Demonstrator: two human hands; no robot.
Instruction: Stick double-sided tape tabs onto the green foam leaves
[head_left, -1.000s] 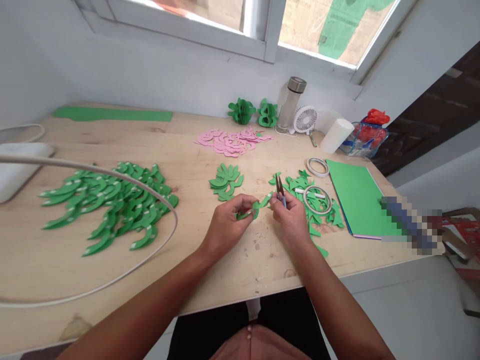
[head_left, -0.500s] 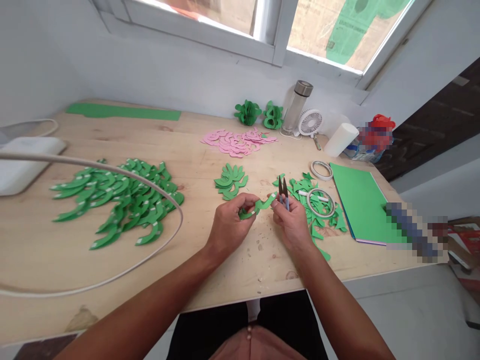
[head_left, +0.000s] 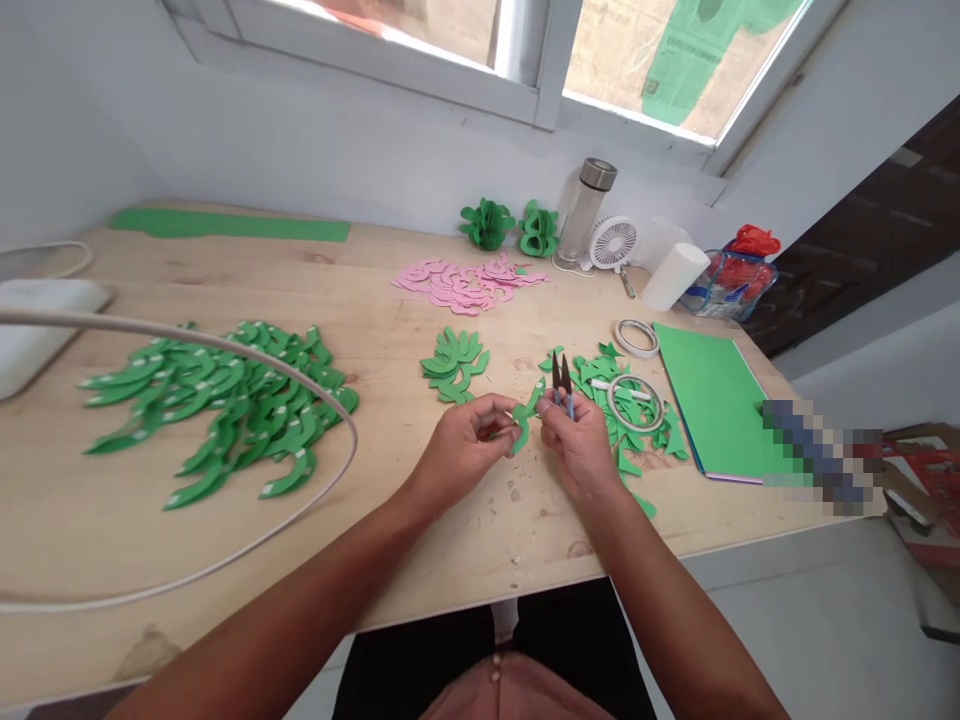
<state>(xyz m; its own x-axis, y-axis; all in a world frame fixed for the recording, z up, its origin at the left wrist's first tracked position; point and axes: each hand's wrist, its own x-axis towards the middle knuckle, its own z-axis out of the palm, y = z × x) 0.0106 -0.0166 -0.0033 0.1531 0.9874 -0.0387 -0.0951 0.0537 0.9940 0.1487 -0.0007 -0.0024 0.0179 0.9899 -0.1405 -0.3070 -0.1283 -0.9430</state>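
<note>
Head camera: over a pale wooden surface (head_left: 450, 560), the left hand (head_left: 472, 440) has thumb and fingers pinched together on the lower part of a wavy green paper strip (head_left: 527, 412), which is held up between the two hands. The right hand (head_left: 579, 440) is curled around small dark-bladed scissors with blue-grey handles (head_left: 566, 374), their tips pointing away from the person and the blades parted in a narrow V. The strip's upper end is at the right fingertips; whether they touch it I cannot tell. Just beyond the left hand lies a small cluster of green paper cutouts (head_left: 454, 362), with a loose heap of pink paper cutouts (head_left: 457, 285) farther back. Well to the left spreads a large pile of curved green paper strips with white patches (head_left: 232, 385). Just right of the scissors are scattered green paper scraps (head_left: 592, 372), on which a white ring-shaped tape roll (head_left: 636, 430) rests, near a stack topped by a flat green sheet (head_left: 716, 400).
</note>
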